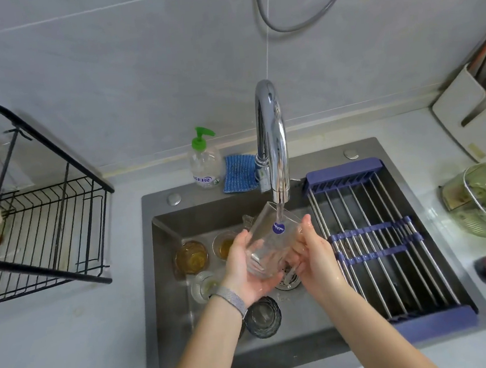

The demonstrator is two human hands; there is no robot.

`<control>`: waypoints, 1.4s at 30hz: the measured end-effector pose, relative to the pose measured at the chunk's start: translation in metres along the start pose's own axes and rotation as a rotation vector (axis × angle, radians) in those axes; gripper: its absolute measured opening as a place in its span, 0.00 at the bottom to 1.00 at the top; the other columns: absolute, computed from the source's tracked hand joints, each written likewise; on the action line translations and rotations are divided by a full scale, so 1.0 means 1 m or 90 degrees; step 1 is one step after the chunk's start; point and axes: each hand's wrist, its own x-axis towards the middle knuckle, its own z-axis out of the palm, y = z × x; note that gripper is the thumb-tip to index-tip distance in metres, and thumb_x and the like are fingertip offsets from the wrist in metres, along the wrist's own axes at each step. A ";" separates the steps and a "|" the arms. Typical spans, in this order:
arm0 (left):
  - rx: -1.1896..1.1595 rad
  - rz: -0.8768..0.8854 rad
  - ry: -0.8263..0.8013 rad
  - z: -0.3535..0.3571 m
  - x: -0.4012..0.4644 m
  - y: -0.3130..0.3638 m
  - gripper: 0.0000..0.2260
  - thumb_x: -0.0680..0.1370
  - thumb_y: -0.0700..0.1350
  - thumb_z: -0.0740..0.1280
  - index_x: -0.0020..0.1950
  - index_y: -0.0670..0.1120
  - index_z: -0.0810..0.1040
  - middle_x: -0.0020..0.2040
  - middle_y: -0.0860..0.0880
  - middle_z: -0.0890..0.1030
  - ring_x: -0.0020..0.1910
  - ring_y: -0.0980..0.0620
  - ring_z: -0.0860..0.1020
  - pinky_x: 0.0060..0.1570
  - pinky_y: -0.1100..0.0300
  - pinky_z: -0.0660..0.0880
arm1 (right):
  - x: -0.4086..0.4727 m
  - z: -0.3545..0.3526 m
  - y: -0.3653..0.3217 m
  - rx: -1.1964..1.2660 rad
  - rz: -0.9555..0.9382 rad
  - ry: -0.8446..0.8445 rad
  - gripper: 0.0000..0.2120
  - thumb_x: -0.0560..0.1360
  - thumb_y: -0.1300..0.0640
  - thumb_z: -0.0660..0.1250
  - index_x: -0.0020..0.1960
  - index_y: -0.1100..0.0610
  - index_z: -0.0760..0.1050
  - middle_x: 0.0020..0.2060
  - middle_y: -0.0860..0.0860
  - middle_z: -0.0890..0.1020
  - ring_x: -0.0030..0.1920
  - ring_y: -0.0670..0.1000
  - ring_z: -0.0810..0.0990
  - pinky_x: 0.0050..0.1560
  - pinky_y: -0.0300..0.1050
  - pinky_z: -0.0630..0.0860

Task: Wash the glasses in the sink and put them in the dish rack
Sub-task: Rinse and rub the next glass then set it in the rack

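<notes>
1. Left hand (245, 268): wears a grey wristband (231, 299); fingers curl round the lower part of a clear square glass (271, 240) and grip it.
2. Right hand (310, 251): wet; fingers wrap the other side of the same glass.
3. Glass: held tilted over the sink (168, 280), mouth under the tap (271, 139), water running in. It carries a round blue sticker (278, 228); the lettering is too small to read.
4. Sink floor: two glasses with amber liquid (191, 257) (225, 246), one ribbed clear glass (204, 285) and one dark glass (263, 317).
5. Black wire dish rack (47, 232): on the counter, left of the sink.
6. Soap bottle (205, 160): green pump, blue label print unreadable; blue cloth (239, 172) beside it.
7. Roll-up drying rack (383, 238): covers the sink's right side.
</notes>
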 end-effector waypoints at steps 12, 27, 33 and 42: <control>0.355 0.290 0.116 0.016 0.027 0.011 0.30 0.82 0.62 0.45 0.49 0.44 0.80 0.47 0.47 0.84 0.49 0.46 0.81 0.55 0.52 0.75 | -0.015 0.024 0.014 -0.149 0.042 0.086 0.26 0.80 0.47 0.64 0.24 0.51 0.66 0.22 0.48 0.61 0.22 0.46 0.59 0.22 0.38 0.59; 0.330 0.082 -0.138 -0.019 0.035 0.005 0.37 0.69 0.75 0.56 0.61 0.48 0.80 0.54 0.46 0.85 0.56 0.44 0.82 0.63 0.44 0.73 | 0.004 -0.005 -0.006 -0.019 0.161 0.008 0.27 0.79 0.48 0.64 0.24 0.49 0.58 0.20 0.46 0.56 0.21 0.46 0.53 0.24 0.40 0.52; 0.225 0.105 -0.295 -0.028 0.027 -0.002 0.45 0.56 0.68 0.78 0.67 0.47 0.76 0.58 0.43 0.83 0.56 0.44 0.82 0.53 0.46 0.79 | 0.025 0.005 -0.025 -0.131 0.287 -0.048 0.25 0.79 0.49 0.62 0.27 0.49 0.56 0.20 0.45 0.56 0.19 0.45 0.53 0.20 0.36 0.51; 0.309 0.388 -0.067 0.001 0.012 0.001 0.34 0.61 0.62 0.75 0.60 0.42 0.78 0.52 0.46 0.85 0.49 0.54 0.83 0.46 0.62 0.79 | -0.006 0.053 0.020 -0.382 -0.119 0.125 0.25 0.83 0.44 0.46 0.74 0.54 0.66 0.70 0.45 0.70 0.71 0.46 0.66 0.75 0.51 0.60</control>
